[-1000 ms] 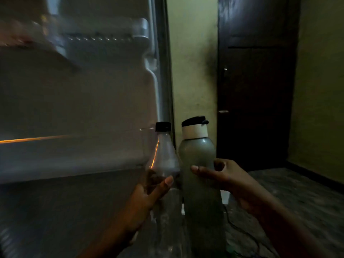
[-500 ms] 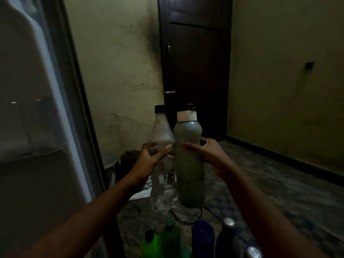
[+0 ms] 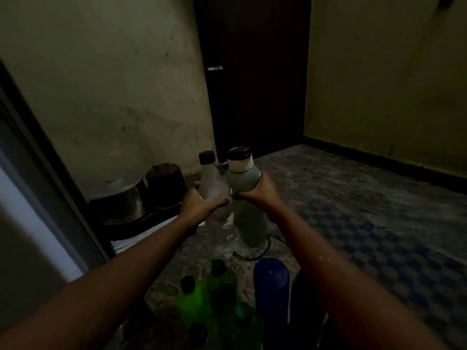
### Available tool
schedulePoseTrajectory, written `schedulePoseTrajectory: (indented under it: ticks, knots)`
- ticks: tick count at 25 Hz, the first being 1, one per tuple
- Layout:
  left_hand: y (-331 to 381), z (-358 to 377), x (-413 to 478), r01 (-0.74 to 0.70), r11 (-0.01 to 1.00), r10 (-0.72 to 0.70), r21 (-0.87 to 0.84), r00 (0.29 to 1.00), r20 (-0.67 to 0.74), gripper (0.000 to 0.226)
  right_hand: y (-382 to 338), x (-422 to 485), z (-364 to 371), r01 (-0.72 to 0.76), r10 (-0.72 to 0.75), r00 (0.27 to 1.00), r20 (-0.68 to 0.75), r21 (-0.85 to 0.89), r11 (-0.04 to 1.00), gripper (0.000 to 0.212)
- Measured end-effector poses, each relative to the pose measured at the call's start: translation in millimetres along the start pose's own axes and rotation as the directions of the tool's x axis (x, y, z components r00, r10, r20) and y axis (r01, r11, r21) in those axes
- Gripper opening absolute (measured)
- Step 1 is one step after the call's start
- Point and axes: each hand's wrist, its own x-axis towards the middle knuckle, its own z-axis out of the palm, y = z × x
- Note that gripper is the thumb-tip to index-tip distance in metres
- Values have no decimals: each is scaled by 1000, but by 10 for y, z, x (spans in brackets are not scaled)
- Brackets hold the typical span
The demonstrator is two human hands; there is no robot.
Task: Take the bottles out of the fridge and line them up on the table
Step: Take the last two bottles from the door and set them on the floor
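Dimly, green bottles (image 3: 202, 299) crowd the speckled table (image 3: 164, 289) near a dark door (image 3: 255, 72).

Very dim, murky room with a greenish cast. The door (image 3: 255, 72) and lower corners sink into black. Wide-angle bending curves the walls; everything looks soft and grainy.

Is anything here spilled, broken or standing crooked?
Nothing stands out. The left hand holds the clear bottle and the right hand the grey bottle, both upright and capped. No spill shows, though the light is dim.
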Motion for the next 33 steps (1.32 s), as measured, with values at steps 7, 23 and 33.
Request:
schedulePoseTrajectory:
  ticks: [7, 23, 33]
  knots:
    - [-622, 74, 175, -58, 998, 56, 16, 992, 116, 94, 674, 115, 179, -46, 36, 985, 169, 56, 997, 100]
    - [-1609, 376, 322, 263, 946, -273, 188, 962, 31, 64, 1264, 91, 479, -224, 383, 797, 467, -360, 906, 69]
    - [-1386, 315, 178, 324, 945, -327, 39, 939, 108, 49, 1287, 159, 492, -289, 408, 837, 363, -340, 895, 65]
